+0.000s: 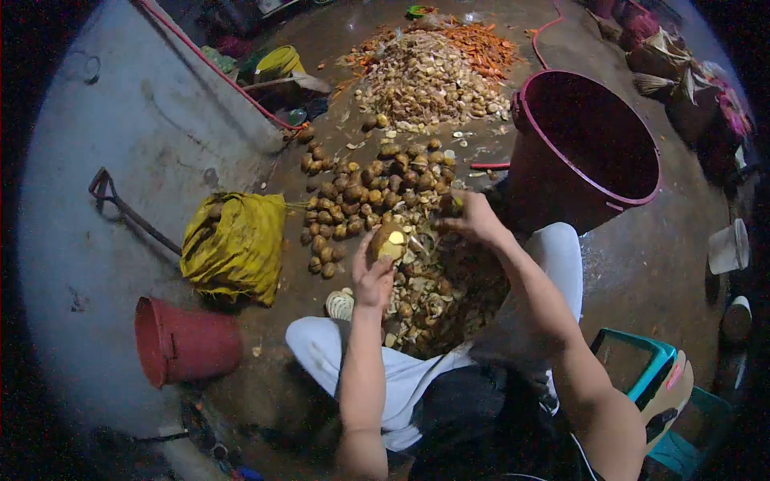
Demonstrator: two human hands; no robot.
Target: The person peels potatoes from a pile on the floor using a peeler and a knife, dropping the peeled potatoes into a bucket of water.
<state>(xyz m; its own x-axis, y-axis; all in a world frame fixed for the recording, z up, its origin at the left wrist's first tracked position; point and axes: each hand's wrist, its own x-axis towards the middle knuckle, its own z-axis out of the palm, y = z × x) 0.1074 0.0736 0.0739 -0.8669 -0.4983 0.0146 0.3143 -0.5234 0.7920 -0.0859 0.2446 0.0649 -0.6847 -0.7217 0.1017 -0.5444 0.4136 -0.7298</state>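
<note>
Floor: wet-looking and brown, with most things within an arc ahead of the seated person, probably for reach.
Scrap heap: pale and orange pieces, well apart from the knees, perhaps to leave working room.
Tub: large, maroon, upright beyond the right knee, its mouth tilted into view (the lens bends everything).
Potato pile: unpeeled, loose, just ahead of the hands, likely for easy picking.
Sack: yellow, slumped near the wall.
Bucket: red, near the left knee.
Right hand: fingers curled near the pile; whether it grips the dark shape there, I cannot tell.
Left hand: gripping the potato from below, seemingly to steady it.
Potato: raised above the peelings, in the left hand, its bare yellow patch facing up.
</note>
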